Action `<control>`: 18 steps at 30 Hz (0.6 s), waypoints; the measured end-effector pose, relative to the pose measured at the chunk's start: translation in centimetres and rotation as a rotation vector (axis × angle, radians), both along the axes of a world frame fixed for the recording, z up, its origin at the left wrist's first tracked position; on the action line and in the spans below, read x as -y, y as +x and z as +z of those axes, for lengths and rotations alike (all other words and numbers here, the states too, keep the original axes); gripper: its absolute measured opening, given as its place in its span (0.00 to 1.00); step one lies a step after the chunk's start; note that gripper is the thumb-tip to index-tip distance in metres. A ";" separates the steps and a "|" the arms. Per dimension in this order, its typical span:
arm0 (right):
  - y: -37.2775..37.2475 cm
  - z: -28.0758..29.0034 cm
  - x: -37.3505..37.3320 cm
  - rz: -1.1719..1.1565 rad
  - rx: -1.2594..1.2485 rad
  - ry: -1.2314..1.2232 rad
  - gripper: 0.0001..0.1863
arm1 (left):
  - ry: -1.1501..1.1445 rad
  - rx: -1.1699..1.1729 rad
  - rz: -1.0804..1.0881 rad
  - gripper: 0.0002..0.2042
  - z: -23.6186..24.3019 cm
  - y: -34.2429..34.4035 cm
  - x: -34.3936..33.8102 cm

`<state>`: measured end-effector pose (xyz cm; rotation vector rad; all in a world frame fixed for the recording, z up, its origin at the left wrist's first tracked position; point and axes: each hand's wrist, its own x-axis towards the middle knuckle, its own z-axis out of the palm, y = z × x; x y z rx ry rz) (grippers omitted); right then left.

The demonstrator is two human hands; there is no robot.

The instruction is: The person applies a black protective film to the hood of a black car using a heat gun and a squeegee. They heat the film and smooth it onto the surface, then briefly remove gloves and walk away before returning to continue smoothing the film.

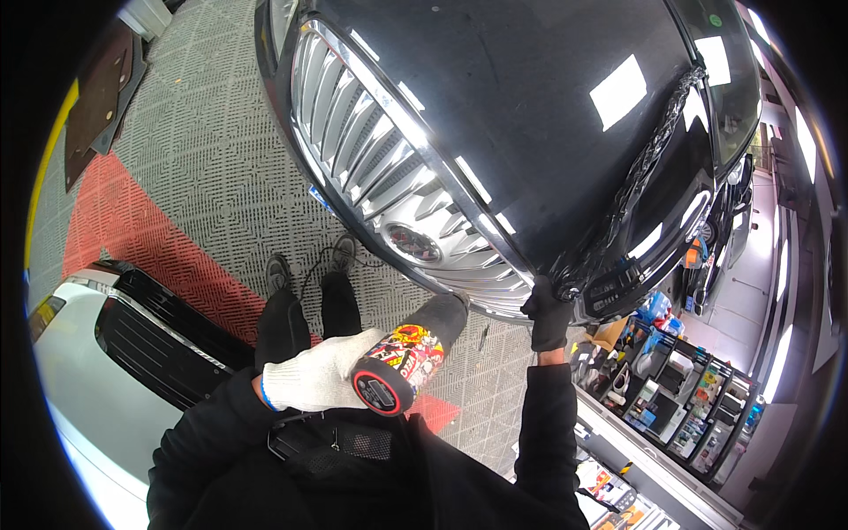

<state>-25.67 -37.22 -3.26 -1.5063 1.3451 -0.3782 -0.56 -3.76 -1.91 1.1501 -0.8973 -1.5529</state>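
Observation:
My left hand [320,374], in a white knit glove, is closed around a black heat gun [413,355] with colourful stickers and a red ring at its rear end. The gun's barrel points up and right toward the grille. My right hand [549,316], in a black glove, is closed at the lower end of a crumpled strip of glossy black film [638,181]. That strip runs along the edge of the black car's hood [503,115] beside the headlight. Just left of my right hand is the chrome grille [375,146]. The fingertips of both hands are partly hidden.
A white car [115,389] stands behind at lower left. Racks of supplies [680,397] are at lower right, with another dark car [707,274] beyond. Floor mats [104,97] lie at upper left on grey and red grating [132,221]. A thin cord runs near my shoes [343,252].

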 end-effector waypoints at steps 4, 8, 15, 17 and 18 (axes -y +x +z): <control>0.3 0.3 -0.2 -0.033 0.036 0.038 0.04 | 0.003 -0.020 -0.025 0.33 0.1 0.4 0.0; 0.5 0.4 -0.3 -0.050 -0.018 0.040 0.04 | 0.029 0.020 -0.080 0.37 0.1 0.7 0.0; 0.8 1.1 -0.6 -0.038 0.024 0.075 0.06 | -0.123 0.020 -0.108 0.40 0.5 1.1 0.0; 0.8 1.0 -0.6 -0.019 -0.005 0.047 0.05 | -0.114 0.049 -0.141 0.37 0.8 1.3 0.1; 0.7 0.9 -0.6 -0.050 0.045 0.093 0.05 | -0.140 0.065 -0.135 0.37 1.0 1.4 0.2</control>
